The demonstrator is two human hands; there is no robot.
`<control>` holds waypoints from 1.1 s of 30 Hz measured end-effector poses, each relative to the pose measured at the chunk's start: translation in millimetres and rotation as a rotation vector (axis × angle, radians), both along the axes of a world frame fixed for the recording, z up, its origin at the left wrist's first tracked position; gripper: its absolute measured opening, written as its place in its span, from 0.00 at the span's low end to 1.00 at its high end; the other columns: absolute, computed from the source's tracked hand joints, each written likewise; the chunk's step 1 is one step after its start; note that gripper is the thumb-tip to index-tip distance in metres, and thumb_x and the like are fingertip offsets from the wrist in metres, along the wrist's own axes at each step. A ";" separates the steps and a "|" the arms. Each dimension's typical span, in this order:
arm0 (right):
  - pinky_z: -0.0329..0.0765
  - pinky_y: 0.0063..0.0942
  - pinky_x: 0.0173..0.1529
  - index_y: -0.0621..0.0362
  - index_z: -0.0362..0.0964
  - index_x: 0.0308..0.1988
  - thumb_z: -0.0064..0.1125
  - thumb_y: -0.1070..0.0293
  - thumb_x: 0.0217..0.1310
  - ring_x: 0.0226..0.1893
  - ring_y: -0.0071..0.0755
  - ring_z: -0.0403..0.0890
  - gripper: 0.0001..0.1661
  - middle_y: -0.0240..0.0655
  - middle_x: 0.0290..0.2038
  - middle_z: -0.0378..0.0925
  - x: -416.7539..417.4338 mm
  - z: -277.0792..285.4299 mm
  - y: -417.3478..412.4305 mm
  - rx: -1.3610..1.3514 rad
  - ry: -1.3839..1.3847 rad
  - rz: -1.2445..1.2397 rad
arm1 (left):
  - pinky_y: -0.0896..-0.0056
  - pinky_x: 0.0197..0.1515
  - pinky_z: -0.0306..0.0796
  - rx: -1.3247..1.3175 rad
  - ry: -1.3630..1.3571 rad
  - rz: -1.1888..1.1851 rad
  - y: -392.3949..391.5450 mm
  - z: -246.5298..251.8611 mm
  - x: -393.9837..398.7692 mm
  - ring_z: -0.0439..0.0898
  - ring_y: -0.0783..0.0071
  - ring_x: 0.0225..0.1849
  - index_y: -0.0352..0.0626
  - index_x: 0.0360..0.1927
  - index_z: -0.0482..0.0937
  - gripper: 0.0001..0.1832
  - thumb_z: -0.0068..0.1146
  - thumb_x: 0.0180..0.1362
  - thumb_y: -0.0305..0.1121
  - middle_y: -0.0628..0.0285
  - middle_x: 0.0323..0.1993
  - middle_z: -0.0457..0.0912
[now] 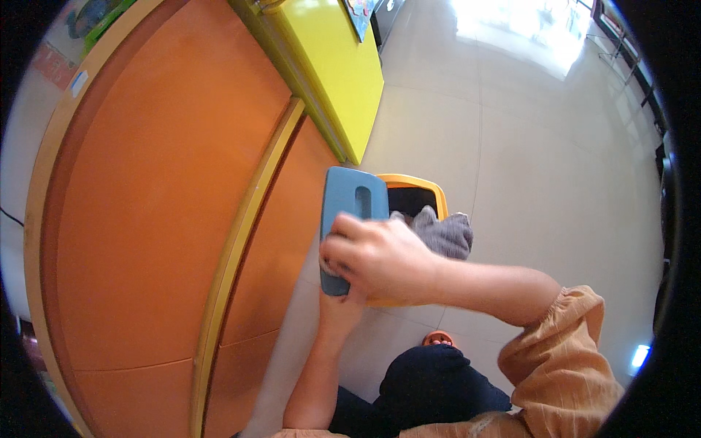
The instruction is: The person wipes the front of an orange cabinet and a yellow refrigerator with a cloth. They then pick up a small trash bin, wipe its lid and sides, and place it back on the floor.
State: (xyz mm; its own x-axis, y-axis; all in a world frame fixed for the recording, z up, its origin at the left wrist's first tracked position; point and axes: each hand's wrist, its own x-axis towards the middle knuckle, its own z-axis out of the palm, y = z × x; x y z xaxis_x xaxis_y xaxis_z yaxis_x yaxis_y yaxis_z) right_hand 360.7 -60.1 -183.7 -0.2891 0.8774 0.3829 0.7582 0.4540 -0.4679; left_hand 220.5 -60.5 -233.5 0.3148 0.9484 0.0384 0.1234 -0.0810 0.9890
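A blue-grey plastic lid (344,191) with an oval recess stands at the left side of a yellow-rimmed bin (442,200) with a dark inside. My right hand (383,257), slightly blurred, lies across the lower part of the lid with its fingers curled. What those fingers close on is hidden. My left hand (353,298) reaches up from below to the lid's near end and is mostly covered by the right one, so its grip does not show. Grey cloth (449,232) hangs over the bin's right rim, just beyond my right wrist.
Orange panels (164,191) with a yellow edge strip (249,219) rise close on the left. A lime-yellow panel (334,71) stands ahead. Glossy tiled floor (526,180) extends to the right. My foot in an orange shoe (438,336) is just below the bin.
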 end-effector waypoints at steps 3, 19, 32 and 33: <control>0.78 0.36 0.35 0.54 0.74 0.36 0.58 0.64 0.54 0.31 0.43 0.80 0.09 0.38 0.34 0.71 11.2 9.1 13.7 -0.152 0.041 -0.039 | 0.73 0.39 0.70 0.009 -0.025 0.030 1.4 -1.9 4.5 0.74 0.76 0.37 0.34 0.42 0.72 0.13 0.54 0.59 0.33 0.65 0.33 0.76; 0.77 0.36 0.31 0.53 0.72 0.33 0.58 0.67 0.52 0.29 0.44 0.78 0.06 0.38 0.32 0.70 -0.1 2.4 -2.8 -0.026 0.096 -0.036 | 0.72 0.35 0.70 0.095 0.017 0.049 -3.6 10.3 11.3 0.75 0.77 0.32 0.33 0.37 0.74 0.11 0.54 0.57 0.32 0.63 0.29 0.77; 0.77 0.40 0.35 0.55 0.72 0.36 0.55 0.62 0.56 0.31 0.49 0.79 0.10 0.43 0.33 0.71 14.7 -7.5 20.9 0.017 0.171 -0.291 | 0.73 0.38 0.71 -0.185 0.080 -0.011 2.4 -7.0 -7.6 0.76 0.74 0.37 0.33 0.43 0.74 0.16 0.58 0.56 0.35 0.61 0.35 0.79; 0.76 0.41 0.36 0.57 0.73 0.35 0.55 0.62 0.56 0.31 0.51 0.78 0.11 0.44 0.32 0.73 29.5 -10.6 37.9 -0.044 0.115 -0.435 | 0.73 0.39 0.71 -0.262 0.051 -0.016 5.9 -11.2 -4.9 0.77 0.74 0.37 0.33 0.43 0.74 0.17 0.58 0.56 0.35 0.61 0.36 0.79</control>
